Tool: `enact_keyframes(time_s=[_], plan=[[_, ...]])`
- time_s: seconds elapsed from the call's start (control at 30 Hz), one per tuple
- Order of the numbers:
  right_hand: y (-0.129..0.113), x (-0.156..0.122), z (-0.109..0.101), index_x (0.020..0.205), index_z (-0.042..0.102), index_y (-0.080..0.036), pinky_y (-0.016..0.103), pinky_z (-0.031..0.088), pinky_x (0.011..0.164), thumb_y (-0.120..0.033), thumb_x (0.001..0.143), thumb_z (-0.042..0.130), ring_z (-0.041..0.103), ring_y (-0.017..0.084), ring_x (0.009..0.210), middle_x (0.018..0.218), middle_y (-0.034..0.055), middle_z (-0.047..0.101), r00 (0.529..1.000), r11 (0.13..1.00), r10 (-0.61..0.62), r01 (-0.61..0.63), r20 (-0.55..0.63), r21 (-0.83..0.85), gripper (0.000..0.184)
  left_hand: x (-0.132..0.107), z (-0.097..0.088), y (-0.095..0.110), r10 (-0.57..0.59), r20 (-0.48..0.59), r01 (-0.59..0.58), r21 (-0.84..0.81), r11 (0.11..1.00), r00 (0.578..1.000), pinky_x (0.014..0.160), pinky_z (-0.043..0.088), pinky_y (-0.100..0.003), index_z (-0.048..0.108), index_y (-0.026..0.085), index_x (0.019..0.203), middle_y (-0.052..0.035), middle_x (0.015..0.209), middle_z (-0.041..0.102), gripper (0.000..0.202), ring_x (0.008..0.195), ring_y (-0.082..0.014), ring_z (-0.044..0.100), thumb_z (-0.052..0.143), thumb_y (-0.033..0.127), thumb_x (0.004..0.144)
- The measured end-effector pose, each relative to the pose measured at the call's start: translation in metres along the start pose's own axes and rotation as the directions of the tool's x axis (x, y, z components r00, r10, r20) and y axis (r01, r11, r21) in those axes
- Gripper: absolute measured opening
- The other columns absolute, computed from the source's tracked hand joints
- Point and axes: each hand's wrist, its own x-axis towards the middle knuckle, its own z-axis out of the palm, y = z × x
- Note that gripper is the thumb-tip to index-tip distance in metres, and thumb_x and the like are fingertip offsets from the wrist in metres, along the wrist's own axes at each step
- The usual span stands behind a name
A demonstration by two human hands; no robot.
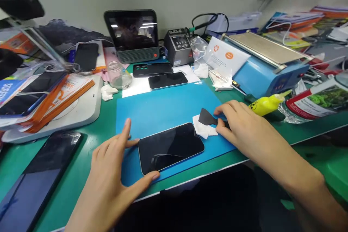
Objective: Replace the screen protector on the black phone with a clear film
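A smartphone (171, 146) with a dark screen and silver edge lies face up on the blue mat (163, 107). My left hand (111, 170) is spread around its left end, index finger raised. The thumb is by the lower edge and another fingertip by the upper left corner; I cannot tell how firmly they touch. My right hand (236, 123) is closed on a black scraper (207, 117) with a flat, fan-shaped blade pointing left. Under that blade a folded white wipe (202, 129) lies against the phone's right end.
Behind the mat are two dark phone parts (168, 80), a tablet-like display (132, 36) and a soldering station (178, 47). To the right stand a blue heating plate (272, 65), a yellow bottle (268, 104) and a labelled plastic bottle (318, 103). A large dark screen (40, 181) lies left.
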Motion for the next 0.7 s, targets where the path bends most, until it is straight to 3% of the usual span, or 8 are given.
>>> enact_keyframes(time_s=[0.1, 0.2, 0.33, 0.4, 0.5, 0.6, 0.7], plan=[[-0.005, -0.009, -0.005, 0.12, 0.066, -0.017, 0.049, 0.05, 0.087, -0.034, 0.108, 0.043, 0.066, 0.035, 0.106, 0.121, 0.017, 0.068, 1.0, 1.0, -0.023, 0.023, 0.001, 0.013, 0.031, 0.0, -0.001, 0.0, -0.008, 0.015, 0.008, 0.014, 1.0, 1.0, 0.104, 0.047, -0.06, 0.005, 0.037, 0.178, -0.0097, 0.133, 0.075, 0.109, 0.13, -0.0406, 0.063, 0.07, 0.07, 0.096], [-0.008, -0.012, -0.009, 0.11, 0.066, -0.019, 0.046, 0.046, 0.076, -0.039, 0.109, 0.039, 0.065, 0.031, 0.091, 0.107, 0.0136, 0.067, 1.0, 0.999, 0.003, -0.003, 0.0, -0.035, 0.034, -0.001, -0.002, 0.005, -0.032, 0.02, 0.032, 0.013, 0.999, 0.999, 0.105, 0.047, -0.062, 0.006, 0.037, 0.178, -0.0108, 0.132, 0.075, 0.106, 0.133, -0.0421, 0.061, 0.065, 0.074, 0.098], [0.002, -0.003, -0.005, 0.097, 0.061, -0.023, 0.041, 0.037, 0.067, -0.038, 0.096, 0.051, 0.06, 0.028, 0.083, 0.091, 0.0088, 0.061, 0.998, 1.0, 0.03, -0.029, 0.051, -0.009, 0.018, 0.001, -0.002, 0.01, -0.042, 0.0, 0.042, 0.005, 0.999, 0.999, 0.106, 0.046, -0.066, 0.006, 0.036, 0.179, -0.0121, 0.126, 0.076, 0.105, 0.133, -0.0448, 0.06, 0.06, 0.078, 0.098], [0.01, 0.004, -0.004, 0.096, 0.058, -0.024, 0.04, 0.038, 0.069, -0.039, 0.091, 0.057, 0.06, 0.028, 0.083, 0.09, 0.0079, 0.062, 0.995, 0.997, 0.038, -0.044, 0.092, 0.064, 0.016, 0.002, -0.001, 0.009, -0.037, -0.013, 0.037, 0.01, 0.999, 0.999, 0.105, 0.047, -0.068, 0.007, 0.036, 0.179, -0.0125, 0.125, 0.077, 0.105, 0.133, -0.0465, 0.06, 0.058, 0.079, 0.099], [0.016, 0.013, -0.011, 0.107, 0.061, -0.024, 0.04, 0.043, 0.072, -0.047, 0.097, 0.057, 0.065, 0.028, 0.083, 0.098, 0.009, 0.07, 0.979, 0.963, 0.132, -0.163, 0.155, 0.215, 0.025, 0.003, 0.0, 0.005, -0.01, -0.002, 0.01, 0.018, 1.0, 1.0, 0.103, 0.047, -0.066, 0.006, 0.036, 0.179, -0.012, 0.128, 0.077, 0.105, 0.133, -0.0463, 0.061, 0.058, 0.079, 0.099], [0.013, 0.023, -0.031, 0.121, 0.067, -0.026, 0.041, 0.049, 0.072, -0.055, 0.102, 0.055, 0.071, 0.027, 0.083, 0.095, 0.0069, 0.076, 0.955, 0.864, 0.242, -0.292, 0.17, 0.411, 0.037, 0.002, -0.001, -0.001, 0.044, 0.012, -0.044, 0.019, 0.999, 0.999, 0.1, 0.047, -0.061, 0.005, 0.035, 0.179, -0.011, 0.13, 0.077, 0.109, 0.129, -0.0435, 0.064, 0.066, 0.074, 0.097], [0.003, 0.034, -0.053, 0.12, 0.075, -0.029, 0.038, 0.05, 0.065, -0.06, 0.097, 0.065, 0.07, 0.022, 0.07, 0.08, 0.0013, 0.074, 0.942, 0.761, 0.233, -0.331, 0.241, 0.559, 0.04, 0.002, -0.001, -0.004, 0.067, -0.007, -0.067, 0.015, 0.998, 0.998, 0.1, 0.046, -0.057, 0.006, 0.033, 0.179, -0.0109, 0.13, 0.076, 0.109, 0.127, -0.0412, 0.064, 0.067, 0.071, 0.098]])
